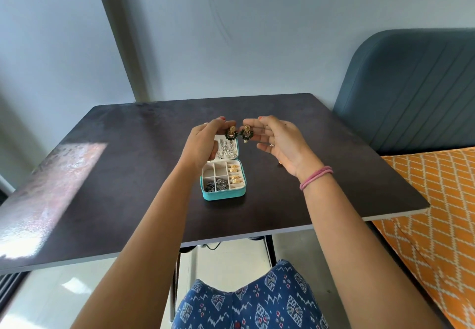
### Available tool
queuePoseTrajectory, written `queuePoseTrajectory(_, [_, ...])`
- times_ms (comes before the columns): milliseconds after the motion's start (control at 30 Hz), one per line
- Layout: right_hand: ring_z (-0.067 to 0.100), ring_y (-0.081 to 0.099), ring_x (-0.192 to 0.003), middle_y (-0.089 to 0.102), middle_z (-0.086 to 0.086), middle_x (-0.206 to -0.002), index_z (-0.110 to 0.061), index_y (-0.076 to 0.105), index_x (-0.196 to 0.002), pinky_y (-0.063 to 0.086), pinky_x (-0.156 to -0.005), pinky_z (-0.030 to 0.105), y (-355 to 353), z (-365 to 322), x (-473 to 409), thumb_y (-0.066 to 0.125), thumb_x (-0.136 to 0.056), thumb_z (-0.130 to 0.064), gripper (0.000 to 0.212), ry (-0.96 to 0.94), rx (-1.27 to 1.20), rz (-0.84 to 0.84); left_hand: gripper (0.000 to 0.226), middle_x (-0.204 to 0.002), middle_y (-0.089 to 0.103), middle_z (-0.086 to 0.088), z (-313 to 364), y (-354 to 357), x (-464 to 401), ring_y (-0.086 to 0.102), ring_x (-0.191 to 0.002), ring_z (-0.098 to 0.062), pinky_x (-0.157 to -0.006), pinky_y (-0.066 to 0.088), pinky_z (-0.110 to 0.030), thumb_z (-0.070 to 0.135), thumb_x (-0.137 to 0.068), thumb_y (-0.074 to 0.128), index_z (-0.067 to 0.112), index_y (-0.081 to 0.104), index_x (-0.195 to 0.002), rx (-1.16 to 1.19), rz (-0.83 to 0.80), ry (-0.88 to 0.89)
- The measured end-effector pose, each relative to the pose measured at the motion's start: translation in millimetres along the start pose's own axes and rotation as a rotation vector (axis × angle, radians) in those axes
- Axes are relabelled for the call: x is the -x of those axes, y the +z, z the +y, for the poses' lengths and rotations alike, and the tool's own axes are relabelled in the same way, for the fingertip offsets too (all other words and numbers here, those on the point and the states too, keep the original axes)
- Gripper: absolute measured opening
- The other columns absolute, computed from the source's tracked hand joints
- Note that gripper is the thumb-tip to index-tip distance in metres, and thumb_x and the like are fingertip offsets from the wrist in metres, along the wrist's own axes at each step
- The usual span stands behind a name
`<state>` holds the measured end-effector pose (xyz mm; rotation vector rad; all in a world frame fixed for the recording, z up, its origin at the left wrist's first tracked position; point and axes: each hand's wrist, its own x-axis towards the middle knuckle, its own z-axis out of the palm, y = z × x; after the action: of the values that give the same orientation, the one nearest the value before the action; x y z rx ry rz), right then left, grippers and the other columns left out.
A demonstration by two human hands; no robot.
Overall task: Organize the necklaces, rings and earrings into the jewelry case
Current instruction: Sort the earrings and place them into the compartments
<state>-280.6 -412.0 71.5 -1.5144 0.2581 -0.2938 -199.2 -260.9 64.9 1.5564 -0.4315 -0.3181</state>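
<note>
Bare table [321, 169] surrounds the open jewelry case [223, 183]; its raised lid [227, 150] blocks behind.

Two earrings held up over the open case

The left hand [205, 139] pinches one earring [230, 133], the right hand [279, 139] the other [246, 133], above the teal case [223, 195] (gold rings [234, 174] inside) on the dark table [128, 174].

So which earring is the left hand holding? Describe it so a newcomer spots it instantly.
On the dark square table stands an open teal jewelry case. Above its lid, the left hand pinches a gold-topped dark green earring. Its twin in the right hand dangles a pale bead.
</note>
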Motion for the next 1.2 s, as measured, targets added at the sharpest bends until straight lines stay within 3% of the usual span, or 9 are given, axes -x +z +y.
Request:
queuePoseTrajectory(100, [0.01,0.064,-0.093,0.073,0.001,-0.106,-0.019,0.074,-0.102,0.044,-0.085,0.03,8.3,8.5,-3.4,0.048,-0.096,-0.026,0.028,0.004,-0.001,-0.003,0.028,-0.089,0.066,-0.008,-9.9,-8.9,-0.4,0.04,-0.036,-0.003,-0.042,0.032,-0.015,0.021,-0.099,0.046,0.011,0.071,-0.109,-0.002,0.038,0.0])
queuePoseTrajectory(200, [0.012,0.063,-0.095,0.072,0.005,-0.109,-0.019,0.075,-0.101,0.046,-0.083,0.028,18.3,19.3,-9.1,0.054,-0.094,-0.024,0.023,-0.003,-0.016,0.017,0.026,-0.083,0.062,-0.013,-26.0,-21.2,-3.9,0.041,-0.042,-0.003,-0.046,0.033,-0.017,0.019,-0.096,0.049,0.017,0.073,-0.105,-0.064,0.047,-0.007])
queuePoseTrajectory(367, [0.012,0.063,-0.099,0.071,0.002,-0.111,-0.021,0.074,-0.098,0.05,-0.078,0.025,37.5,42.1,-20.4,0.056,-0.094,-0.018,0.018,-0.001,-0.005,0.042,0.023,-0.065,0.064,0.013,-49.3,-32.2,-4.1,0.05,-0.048,0.004,-0.049,0.037,-0.011,0.016,-0.093,0.051,0.012,0.073,-0.101,-0.137,0.104,-0.035])
queuePoseTrajectory(467, [0.008,0.063,-0.089,0.072,0.002,-0.105,-0.015,0.073,-0.102,0.051,-0.077,0.024,46.6,54.2,-23.7,0.058,-0.093,-0.016,0.017,0.026,-0.013,0.088,0.029,-0.092,0.069,0.008,-65.5,-35.1,-2.3,0.057,-0.069,0.004,-0.062,0.043,-0.012,0.015,-0.093,0.048,0.021,0.073,-0.107,-0.217,0.141,-0.049])
queuePoseTrajectory(533, [0.009,0.063,-0.09,0.072,-0.001,-0.105,-0.015,0.073,-0.104,0.053,-0.079,0.026,49.9,62.7,-25.1,0.06,-0.093,-0.018,0.018,0.035,-0.001,0.094,0.033,-0.098,0.068,0.007,-75.4,-38.0,0.7,0.06,-0.079,-0.001,-0.063,0.049,-0.011,0.013,-0.094,0.044,0.021,0.071,-0.11,-0.224,0.153,-0.073])
queuePoseTrajectory(667, [0.006,0.064,-0.093,0.071,-0.007,-0.102,-0.019,0.073,-0.103,0.054,-0.082,0.022,50.8,71.7,-24.8,0.058,-0.093,-0.016,0.018,0.031,0.033,0.09,0.034,-0.105,0.072,0.004,-92.1,-39.4,4.4,0.068,-0.094,-0.012,-0.084,0.058,-0.034,0.014,-0.093,0.045,0.021,0.073,-0.111,-0.158,0.169,-0.095])
queuePoseTrajectory(833, [0.0,0.065,-0.087,0.069,-0.013,-0.098,-0.016,0.072,-0.109,0.052,-0.077,0.014,49.6,76.6,-25.2,0.059,-0.093,-0.017,0.02,0.014,0.067,0.091,0.029,-0.106,0.071,0.003,-98.6,-33.5,8.8,0.07,-0.09,-0.012,-0.072,0.06,-0.029,0.011,-0.095,0.048,0.02,0.073,-0.107,-0.081,0.179,-0.076])
queuePoseTrajectory(1000, [0.005,0.065,-0.099,0.069,-0.014,-0.098,-0.017,0.072,-0.111,0.053,-0.089,0.023,51.7,80.6,-25.2,0.06,-0.093,-0.019,0.021,0.005,0.125,0.077,0.025,-0.1,0.073,0.004,-102.4,-33.8,8.9,0.071,-0.086,-0.008,-0.066,0.059,-0.025,0.011,-0.094,0.053,0.02,0.073,-0.106,-0.072,0.194,-0.071])
queuePoseTrajectory(1200, [0.003,0.063,-0.102,0.069,-0.005,-0.111,-0.017,0.071,-0.111,0.051,-0.092,0.022,53.2,83.1,-26.7,0.059,-0.093,-0.02,0.022,-0.005,0.169,0.063,0.019,-0.092,0.073,0.008,-104.9,-34.8,7.9,0.071,-0.083,-0.004,-0.071,0.06,-0.027,0.019,-0.091,0.063,0.018,0.073,-0.107,-0.154,0.216,-0.022])
